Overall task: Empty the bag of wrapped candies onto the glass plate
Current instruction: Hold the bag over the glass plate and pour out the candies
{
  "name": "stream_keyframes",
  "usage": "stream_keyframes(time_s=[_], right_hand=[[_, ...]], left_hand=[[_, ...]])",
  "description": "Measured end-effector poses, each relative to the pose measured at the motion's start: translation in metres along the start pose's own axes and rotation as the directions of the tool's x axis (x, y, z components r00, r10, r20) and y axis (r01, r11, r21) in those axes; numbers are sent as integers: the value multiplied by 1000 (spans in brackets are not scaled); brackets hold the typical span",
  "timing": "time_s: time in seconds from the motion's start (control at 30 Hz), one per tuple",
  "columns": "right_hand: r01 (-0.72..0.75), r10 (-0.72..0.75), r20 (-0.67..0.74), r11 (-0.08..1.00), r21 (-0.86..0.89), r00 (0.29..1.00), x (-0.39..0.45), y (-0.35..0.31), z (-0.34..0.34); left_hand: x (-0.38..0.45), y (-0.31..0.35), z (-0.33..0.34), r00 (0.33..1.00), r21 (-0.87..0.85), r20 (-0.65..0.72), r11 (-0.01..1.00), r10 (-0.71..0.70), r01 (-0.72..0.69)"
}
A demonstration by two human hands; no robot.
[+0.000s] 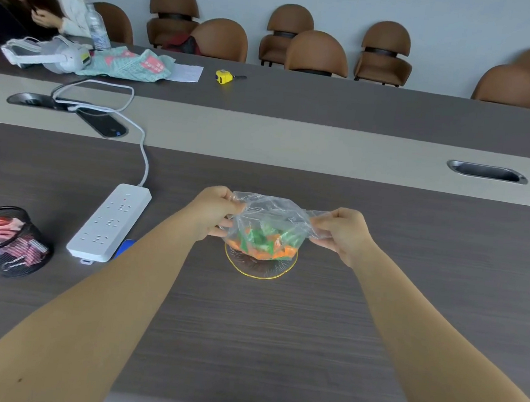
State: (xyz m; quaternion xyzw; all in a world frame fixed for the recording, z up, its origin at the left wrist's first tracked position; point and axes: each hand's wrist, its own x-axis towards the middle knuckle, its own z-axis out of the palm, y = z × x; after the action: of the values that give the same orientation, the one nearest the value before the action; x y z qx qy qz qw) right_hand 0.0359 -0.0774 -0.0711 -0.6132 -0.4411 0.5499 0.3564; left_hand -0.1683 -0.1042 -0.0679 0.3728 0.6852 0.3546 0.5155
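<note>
- Over the grey surface [246,327], my left hand [213,212] and right hand [344,232] each pinch a top edge of the clear bag [268,215]; each grip is clenched on plastic.
- Orange and green candies [261,242] blur together inside, uncountable.
- The bag hangs between my hands, its bottom hiding part of the glass plate [259,272].

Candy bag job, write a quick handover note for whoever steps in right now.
Left hand: shut on the clear plastic bag of orange and green wrapped candies, pinching its left edge.
Right hand: shut on the bag's right edge.
The bag hangs over the yellow-rimmed round glass plate on the dark wood-grain table.
Done: bag held above the plate.
Left: tip it out; every candy visible is inside the bag.
</note>
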Motion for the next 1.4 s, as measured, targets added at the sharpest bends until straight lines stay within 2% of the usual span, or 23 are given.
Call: stream_keyframes(time_s=[0.2,0.4,0.57,0.67,0.8,1.0,1.13,1.27,1.4], right_hand=[[19,-24,-45,992,-127,999,2,-1,3],[31,-32,-13,999,-32,999,2,-4,2],[89,-89,9,996,-18,996,6,-7,6],[95,-96,-9,994,-50,995,12,-8,8],[92,-97,-12,970,-223,995,15,-10,8],[56,-61,-7,946,-320,998,18,-19,6],[21,-14,28,969,-247,1000,18,-19,9],[-5,11,54,995,-104,998,19,-21,10],[18,-16,68,999,-31,998,19,-22,10]], left_hand=[[3,0,1,1000,-36,-8,999,-12,12],[5,-1,2,999,-103,2,994,-36,36],[11,0,1,1000,-127,-16,992,-15,13],[16,2,0,999,-108,-33,994,-24,20],[19,6,0,994,-37,-84,997,-69,66],[16,14,4,991,90,-63,988,-118,123],[6,23,4,987,181,0,970,-162,160],[9,23,1,988,125,36,981,-151,146],[10,23,-1,991,57,35,990,-130,127]])
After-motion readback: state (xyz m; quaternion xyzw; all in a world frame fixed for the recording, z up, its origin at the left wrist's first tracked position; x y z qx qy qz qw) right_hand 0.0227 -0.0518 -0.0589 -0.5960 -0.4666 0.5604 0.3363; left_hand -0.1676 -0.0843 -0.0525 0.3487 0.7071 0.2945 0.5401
